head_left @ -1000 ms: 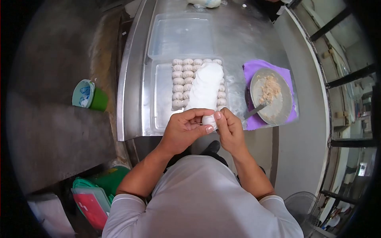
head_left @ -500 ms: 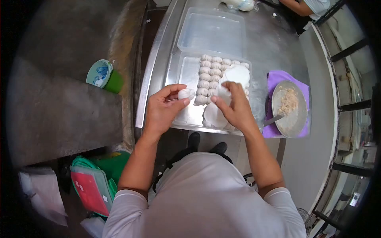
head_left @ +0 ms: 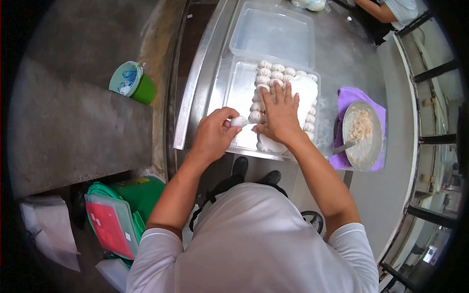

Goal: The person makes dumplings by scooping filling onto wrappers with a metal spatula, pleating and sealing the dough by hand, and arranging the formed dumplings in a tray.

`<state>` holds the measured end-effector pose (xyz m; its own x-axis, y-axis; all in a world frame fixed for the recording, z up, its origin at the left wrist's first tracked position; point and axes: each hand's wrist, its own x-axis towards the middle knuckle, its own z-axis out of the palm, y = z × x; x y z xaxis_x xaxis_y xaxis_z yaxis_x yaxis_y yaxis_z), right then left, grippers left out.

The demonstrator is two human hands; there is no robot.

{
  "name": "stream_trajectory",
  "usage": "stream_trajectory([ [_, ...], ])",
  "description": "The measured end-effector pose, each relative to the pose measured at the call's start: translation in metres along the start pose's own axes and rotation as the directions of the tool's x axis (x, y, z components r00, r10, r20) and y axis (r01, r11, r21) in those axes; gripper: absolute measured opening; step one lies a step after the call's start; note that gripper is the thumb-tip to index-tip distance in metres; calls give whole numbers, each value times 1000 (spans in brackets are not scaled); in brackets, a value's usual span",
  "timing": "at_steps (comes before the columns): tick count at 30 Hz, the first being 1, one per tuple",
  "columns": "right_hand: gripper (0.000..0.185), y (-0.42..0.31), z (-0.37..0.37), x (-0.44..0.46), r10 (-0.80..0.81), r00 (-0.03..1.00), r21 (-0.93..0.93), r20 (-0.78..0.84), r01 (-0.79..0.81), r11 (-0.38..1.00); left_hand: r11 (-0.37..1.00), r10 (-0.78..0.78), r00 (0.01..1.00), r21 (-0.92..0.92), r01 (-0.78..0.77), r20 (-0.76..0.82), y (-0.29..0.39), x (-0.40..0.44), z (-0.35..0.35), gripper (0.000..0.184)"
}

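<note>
My left hand (head_left: 213, 136) pinches a round white dumpling (head_left: 238, 121) between thumb and fingers, over the left side of a shallow tray (head_left: 239, 85). Rows of pleated dumplings (head_left: 276, 75) fill much of that tray. My right hand (head_left: 281, 116) is open, its fingers spread over the rows and the flat white dough sheets (head_left: 307, 93) lying on top of them. Whether its palm presses on the dough is hidden. Another dumpling (head_left: 256, 116) sits beside its thumb.
To the right, a metal bowl (head_left: 375, 141) of pale filling with a utensil rests on a purple cloth (head_left: 346, 100). Behind the tray lies a clear plastic lid (head_left: 273, 29). A co-worker's arm (head_left: 378, 10) shows at the far right. A green bin (head_left: 144, 92) stands left.
My right hand has swung forward and its fingers have spread out over the rows. My left hand still holds the dumpling, now turned and nearer the rows. The view has shifted slightly.
</note>
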<state>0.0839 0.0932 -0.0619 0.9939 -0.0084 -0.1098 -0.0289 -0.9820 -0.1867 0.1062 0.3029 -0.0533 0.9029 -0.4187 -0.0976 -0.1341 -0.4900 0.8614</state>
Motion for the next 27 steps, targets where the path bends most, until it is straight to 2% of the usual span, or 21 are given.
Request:
stream_trajectory([
  [2,104,3,-2,-7,27,999,2,27,-27,1000,975,195,981,110,-193,-11,-3,2,3,30],
  [6,91,4,3,-15,55,998,23,-6,-55,998,991,133,991,16,-134,11,0,6,12,28],
  [7,91,5,2,-18,56,998,23,-4,-56,998,983,181,983,36,-181,24,-2,7,14,24],
  [9,67,10,-1,-24,-32,995,138,-98,46,989,972,228,973,57,-230,38,-8,10,16,21],
  [10,67,13,-2,-25,-32,995,139,-97,46,989,968,232,972,91,-235,44,-12,12,18,23],
  [12,38,21,-4,-28,-202,977,139,-73,210,968,963,234,971,124,-240,55,-15,11,20,25],
  [13,38,23,-1,-29,-198,978,140,-72,207,968,964,230,972,127,-235,53,-14,11,20,24],
  [15,21,28,7,-31,-296,945,160,-141,317,935,964,227,972,129,-232,55,-13,12,21,23],
  [20,16,39,4,-34,-328,929,254,-173,363,896,968,237,967,62,-244,97,-13,14,25,22],
  [23,11,45,3,-35,-317,929,296,-191,363,884,962,233,961,108,-250,150,-13,18,38,24],
  [27,8,50,5,-37,-307,925,305,-223,366,879,949,293,948,85,-305,126,-21,22,52,22],
])
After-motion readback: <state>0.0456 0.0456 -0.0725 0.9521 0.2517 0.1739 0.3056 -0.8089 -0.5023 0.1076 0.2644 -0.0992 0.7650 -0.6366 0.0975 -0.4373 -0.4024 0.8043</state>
